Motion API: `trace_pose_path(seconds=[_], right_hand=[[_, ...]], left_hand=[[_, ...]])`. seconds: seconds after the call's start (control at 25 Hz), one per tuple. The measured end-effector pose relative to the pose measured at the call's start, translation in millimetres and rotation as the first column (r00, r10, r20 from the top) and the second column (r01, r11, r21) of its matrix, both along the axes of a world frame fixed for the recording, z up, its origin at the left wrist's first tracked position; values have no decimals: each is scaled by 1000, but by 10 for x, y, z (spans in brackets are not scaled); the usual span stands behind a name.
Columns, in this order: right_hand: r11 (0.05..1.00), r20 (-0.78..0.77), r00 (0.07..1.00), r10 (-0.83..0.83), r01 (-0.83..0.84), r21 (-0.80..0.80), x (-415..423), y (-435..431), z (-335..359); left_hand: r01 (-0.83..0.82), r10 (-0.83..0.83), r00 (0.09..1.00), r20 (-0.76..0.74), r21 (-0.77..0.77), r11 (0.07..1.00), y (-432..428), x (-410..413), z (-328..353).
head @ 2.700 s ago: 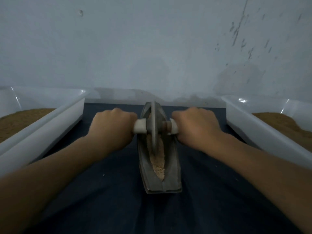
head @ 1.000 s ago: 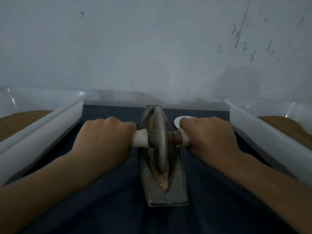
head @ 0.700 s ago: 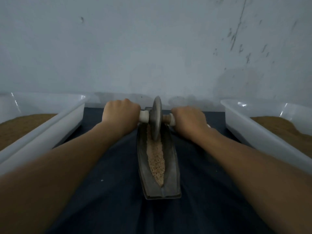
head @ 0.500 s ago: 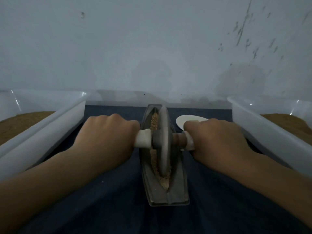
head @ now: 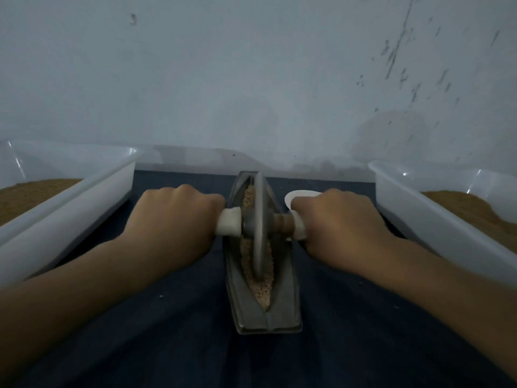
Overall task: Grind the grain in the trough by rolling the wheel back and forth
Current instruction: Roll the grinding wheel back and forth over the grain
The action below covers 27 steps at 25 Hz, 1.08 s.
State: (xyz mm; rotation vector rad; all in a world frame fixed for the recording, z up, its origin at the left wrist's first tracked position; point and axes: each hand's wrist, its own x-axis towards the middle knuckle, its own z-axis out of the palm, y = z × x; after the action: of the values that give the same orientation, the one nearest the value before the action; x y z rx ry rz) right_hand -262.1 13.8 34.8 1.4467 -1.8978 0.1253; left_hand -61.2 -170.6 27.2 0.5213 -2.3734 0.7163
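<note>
A dark blue counter (head: 167, 340) is recorded across the lower frame. A grey trough (head: 284, 309) is set lengthwise at centre. A white tub (head: 84, 197) is placed at left, a second white tub (head: 419, 219) at right. A white disc (head: 297, 195) is noted just right of the trough's far end.

No text, label, brand, number or sign can be read anywhere in view.

- Grey metal boat-shaped trough (head: 282, 312): bare metal, no stamp that can be made out.
- Grey metal disc wheel (head: 258, 208), in the trough: plain face, slightly blurred.
- Translucent white plastic tubs, left (head: 70, 214) and right (head: 433, 219) of the trough: plain walls.
- Pale painted wall (head: 251, 79) behind the trough: dark flecks and streaks at upper right. These are marks, not writing.
</note>
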Motion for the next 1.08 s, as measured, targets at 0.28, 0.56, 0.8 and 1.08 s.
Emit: trace_pose_path(seconds=[0.28, 0.56, 0.8, 1.08], right_hand=[[964, 332, 908, -255, 210, 166, -182, -677, 222], [999, -57, 998, 15, -17, -45, -5, 15, 70], [959, 296, 918, -263, 215, 184, -126, -712, 327], [995, -53, 999, 12, -17, -97, -4, 37, 32]], left_hand=[[-300, 279, 952, 125, 209, 931, -105, -653, 347], [4, -5, 1000, 17, 52, 999, 75, 93, 40], [-293, 264, 956, 129, 345, 892, -179, -616, 313], [50, -50, 999, 9, -3, 999, -21, 152, 58]])
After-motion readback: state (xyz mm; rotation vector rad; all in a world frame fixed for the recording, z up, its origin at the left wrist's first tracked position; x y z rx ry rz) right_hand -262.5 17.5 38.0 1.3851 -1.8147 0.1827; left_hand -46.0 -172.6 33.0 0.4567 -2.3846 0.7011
